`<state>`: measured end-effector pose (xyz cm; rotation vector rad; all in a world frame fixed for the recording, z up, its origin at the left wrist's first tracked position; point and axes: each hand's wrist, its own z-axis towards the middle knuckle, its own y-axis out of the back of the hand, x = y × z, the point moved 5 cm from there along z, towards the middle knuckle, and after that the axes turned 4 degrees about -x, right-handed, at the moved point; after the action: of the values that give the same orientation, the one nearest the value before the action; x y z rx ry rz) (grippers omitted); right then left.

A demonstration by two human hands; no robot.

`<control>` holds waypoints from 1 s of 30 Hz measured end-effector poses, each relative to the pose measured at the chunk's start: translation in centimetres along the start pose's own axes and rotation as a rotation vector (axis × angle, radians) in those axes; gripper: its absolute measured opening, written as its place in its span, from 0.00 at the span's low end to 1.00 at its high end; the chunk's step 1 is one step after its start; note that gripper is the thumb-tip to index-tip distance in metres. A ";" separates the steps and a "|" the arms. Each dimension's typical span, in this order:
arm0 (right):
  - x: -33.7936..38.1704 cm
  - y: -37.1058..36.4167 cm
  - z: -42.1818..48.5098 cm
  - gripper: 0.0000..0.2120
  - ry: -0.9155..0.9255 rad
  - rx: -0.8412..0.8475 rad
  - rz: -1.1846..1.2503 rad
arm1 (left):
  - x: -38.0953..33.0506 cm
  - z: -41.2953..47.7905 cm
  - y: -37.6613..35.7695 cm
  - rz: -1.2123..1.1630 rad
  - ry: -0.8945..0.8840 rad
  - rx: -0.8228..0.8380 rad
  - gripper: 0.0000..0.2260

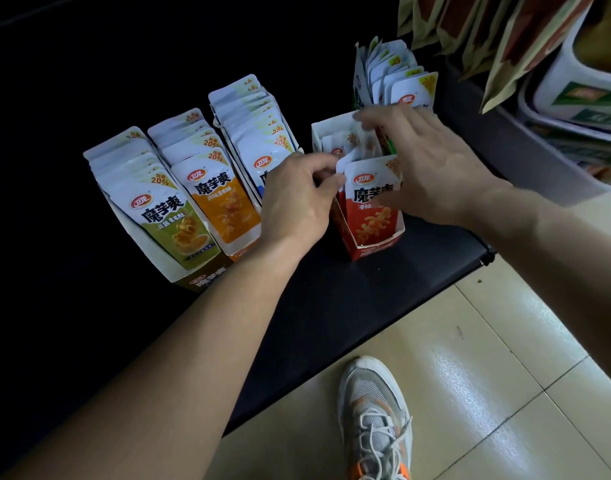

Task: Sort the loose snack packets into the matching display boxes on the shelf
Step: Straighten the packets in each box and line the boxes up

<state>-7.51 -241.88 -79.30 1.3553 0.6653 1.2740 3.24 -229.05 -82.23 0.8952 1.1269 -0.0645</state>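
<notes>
A left hand (297, 195) pinches the top corner of the front red packet (370, 202) in the red display box (376, 249), while the right hand (432, 164) lies spread, fingers nearly straight, over the packets behind. Green packets (169, 216), orange packets (221, 202) and blue packets (259, 143) crowd the left, a full back box (357, 88) stands just behind, and hanging bags (487, 39) and white bins (567, 81) close the right. The black shelf (331, 306) ends at a tiled floor (505, 375), a grey shoe (373, 410) near its edge.

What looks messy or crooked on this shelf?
In the red cardboard display box, the white packets lean unevenly; the left hand pinches one. Behind it, the packets in the green-sided box fan out crookedly. The three boxes to the left stand in neat rows.
</notes>
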 end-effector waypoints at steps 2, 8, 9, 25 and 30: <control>0.3 -0.1 -0.1 0.36 0.067 -0.001 -0.112 | -0.1 -0.4 0.1 -0.047 0.003 0.022 0.03; -0.4 0.7 -0.6 0.14 -0.016 0.147 -0.040 | 1.4 -2.5 -0.6 -0.091 0.182 0.062 0.11; -0.4 0.7 -0.8 0.13 -0.011 0.194 -0.032 | 1.7 -2.9 -0.9 -0.069 0.217 0.093 0.12; 1.9 -3.2 3.4 0.32 0.126 0.141 -0.312 | 2.4 -4.0 -2.7 -0.169 0.319 0.180 0.11; 0.6 -3.8 3.0 0.45 0.093 0.143 -0.279 | 2.4 -4.1 -2.6 -0.147 0.292 0.192 0.11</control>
<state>-3.52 -241.48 -82.09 1.2708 0.9898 1.0848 0.07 -227.16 -86.22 1.0135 1.4774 -0.1689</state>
